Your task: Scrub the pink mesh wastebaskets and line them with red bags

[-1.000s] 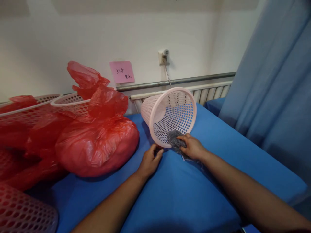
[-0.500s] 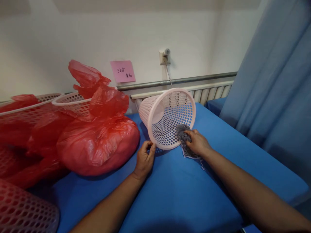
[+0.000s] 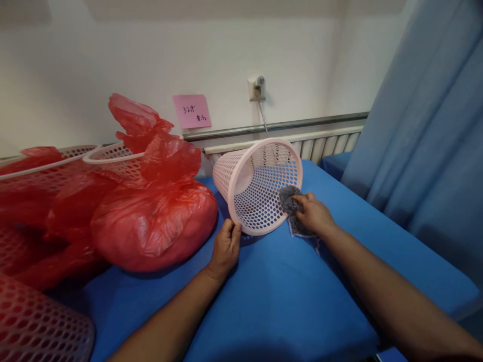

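Observation:
A pale pink perforated plastic basket (image 3: 231, 173) lies tilted on its side over the blue-covered surface (image 3: 264, 301), its mouth facing me. My left hand (image 3: 225, 246) pinches the lower left of its rim between thumb and fingers. Bunched in my right hand (image 3: 315, 215) is a grey fluffy cloth (image 3: 290, 199), pressed against the right side of the rim. The cloth's pale-edged lower part hangs down under that hand. Parts of the cloth are hidden by my fingers.
A full, knotted red plastic bag (image 3: 154, 226) sits to the left. Behind it stand more pink baskets (image 3: 113, 153) with red bags, and another basket (image 3: 45, 322) is at the near left. A radiator (image 3: 328, 146) runs along the wall; a blue curtain (image 3: 418, 130) hangs at right.
My right hand has slid the cloth slightly right and up along the basket's rim. The basket has shifted slightly left; my left hand keeps its hold on the rim.

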{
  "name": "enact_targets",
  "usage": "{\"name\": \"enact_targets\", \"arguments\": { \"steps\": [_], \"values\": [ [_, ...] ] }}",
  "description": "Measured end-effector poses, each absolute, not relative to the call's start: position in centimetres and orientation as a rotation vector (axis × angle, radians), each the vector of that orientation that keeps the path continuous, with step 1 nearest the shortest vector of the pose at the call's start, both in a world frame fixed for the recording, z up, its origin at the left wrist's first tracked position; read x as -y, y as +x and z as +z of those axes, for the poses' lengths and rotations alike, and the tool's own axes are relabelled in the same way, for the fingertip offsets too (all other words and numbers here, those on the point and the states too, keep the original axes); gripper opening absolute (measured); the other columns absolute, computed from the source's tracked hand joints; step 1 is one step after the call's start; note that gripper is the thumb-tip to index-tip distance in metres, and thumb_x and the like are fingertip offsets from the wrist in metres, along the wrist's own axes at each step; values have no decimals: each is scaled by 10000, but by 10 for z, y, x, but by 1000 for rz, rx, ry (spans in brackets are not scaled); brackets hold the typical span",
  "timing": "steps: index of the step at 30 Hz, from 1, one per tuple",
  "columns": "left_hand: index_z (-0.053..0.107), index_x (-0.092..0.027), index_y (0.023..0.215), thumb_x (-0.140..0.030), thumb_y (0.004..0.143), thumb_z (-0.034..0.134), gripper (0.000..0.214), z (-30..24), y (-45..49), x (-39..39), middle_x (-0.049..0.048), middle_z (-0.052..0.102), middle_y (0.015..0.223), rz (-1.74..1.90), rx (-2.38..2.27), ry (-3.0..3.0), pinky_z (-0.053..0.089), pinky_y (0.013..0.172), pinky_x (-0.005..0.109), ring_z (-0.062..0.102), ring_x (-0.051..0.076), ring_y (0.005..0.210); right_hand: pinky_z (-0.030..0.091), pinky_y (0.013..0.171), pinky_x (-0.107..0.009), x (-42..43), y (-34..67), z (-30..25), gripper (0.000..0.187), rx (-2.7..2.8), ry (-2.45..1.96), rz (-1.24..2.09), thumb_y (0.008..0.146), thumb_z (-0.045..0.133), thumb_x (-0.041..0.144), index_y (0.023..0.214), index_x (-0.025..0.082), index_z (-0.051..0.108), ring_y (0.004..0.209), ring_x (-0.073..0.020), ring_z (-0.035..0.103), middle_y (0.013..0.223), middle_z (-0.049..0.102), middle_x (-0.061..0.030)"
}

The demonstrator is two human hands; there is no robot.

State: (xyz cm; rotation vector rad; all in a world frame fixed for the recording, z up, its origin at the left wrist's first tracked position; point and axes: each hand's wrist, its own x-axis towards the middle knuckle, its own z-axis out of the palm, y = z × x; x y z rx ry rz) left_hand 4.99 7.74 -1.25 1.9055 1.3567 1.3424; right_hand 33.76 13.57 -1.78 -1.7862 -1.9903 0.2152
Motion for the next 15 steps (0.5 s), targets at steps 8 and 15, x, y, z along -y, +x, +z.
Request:
{"name": "enact_targets", "arguments": {
  "steps": [8,15],
  "values": [
    [497,-207,807,-445,1002,411,320,-12,53,-72,-24,550,685,1347,-1313,1939,467,588,256,552,132,605,484,958,-416,-121,321,-13,484,2048,-1727,217,853,559,172,1335,180,605,1049,-285,629,1247,574,-158],
    [483,-199,782,-393,999,428,296,-12,54,-70,-44,467,664,1414,-1350,2025,401,573,239,462,115,592,488,1008,-355,-108,306,-18,483,2207,-1189,583,813,660,201,1294,239,628,1096,-213,622,1200,626,-71]
  ]
}}
